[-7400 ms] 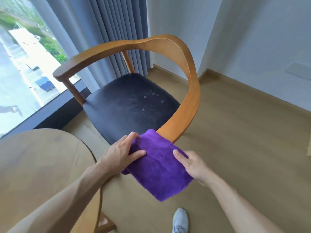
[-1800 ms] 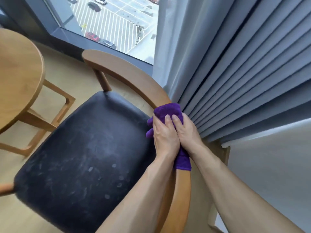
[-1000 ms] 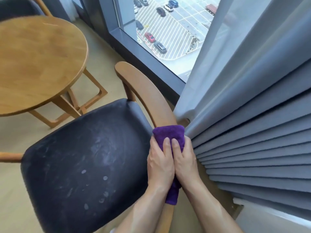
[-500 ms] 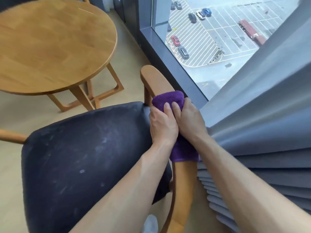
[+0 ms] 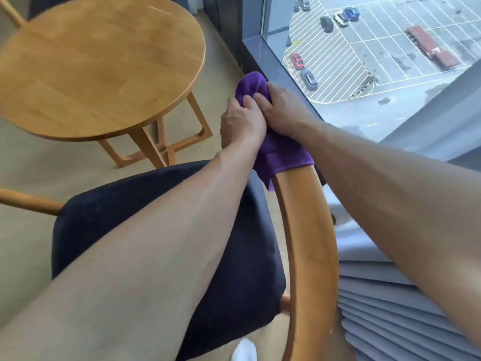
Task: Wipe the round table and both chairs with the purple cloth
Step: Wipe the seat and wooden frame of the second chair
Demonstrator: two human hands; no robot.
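Note:
The purple cloth (image 5: 279, 149) is wrapped over the far tip of the chair's curved wooden rail (image 5: 307, 230). My left hand (image 5: 240, 121) and my right hand (image 5: 281, 108) sit side by side and both grip the cloth around the rail end, which they hide. The chair's dark seat (image 5: 242, 269) lies below my forearms. The round wooden table (image 5: 99, 61) stands at the upper left, with nothing on its top. Part of another chair (image 5: 10, 9) shows at the top left corner behind the table.
A floor-to-ceiling window (image 5: 364, 48) with a dark sill (image 5: 263, 58) runs along the right, close to the chair's rail. Grey pleated curtains (image 5: 390, 308) bunch at the lower right. The table's crossed wooden legs (image 5: 156, 144) stand just beyond the seat. My white shoe (image 5: 243, 351) is below.
Both hands have slid the cloth forward along the rail to its far end. More bare rail now shows behind them, and the view has swung toward the window.

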